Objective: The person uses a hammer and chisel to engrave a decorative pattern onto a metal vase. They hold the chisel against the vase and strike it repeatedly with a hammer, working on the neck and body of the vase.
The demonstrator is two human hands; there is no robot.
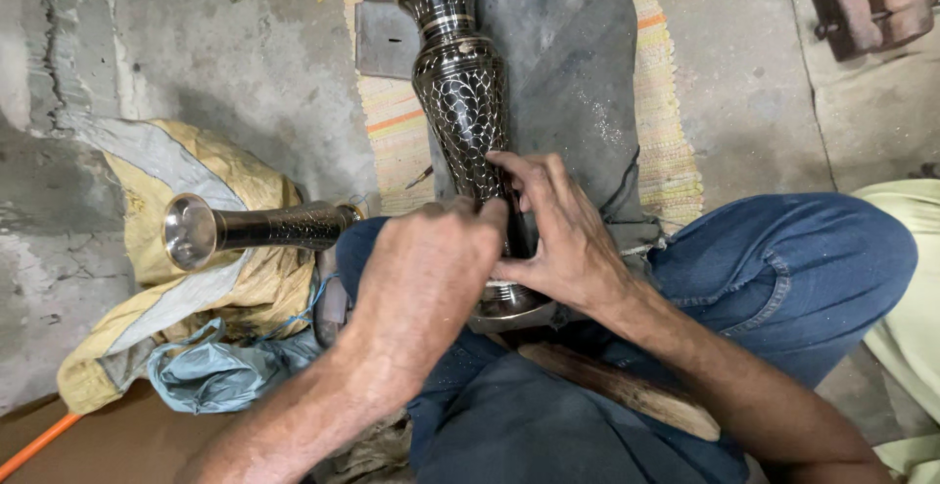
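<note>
Vase [460, 83] black, scale-engraved, brass rim | left hand [426, 274], right hand [563, 234] grasping it

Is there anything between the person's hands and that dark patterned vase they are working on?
Nothing visible. The left hand and the right hand both rest directly on the lower part of the dark engraved vase, which lies across the lap on a grey cloth.

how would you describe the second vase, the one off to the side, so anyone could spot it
Start at the yellow and grey sack on the concrete floor. The second vase lies sideways on it, shiny mouth facing left. Unlike the held vase, no hand touches it.
</note>
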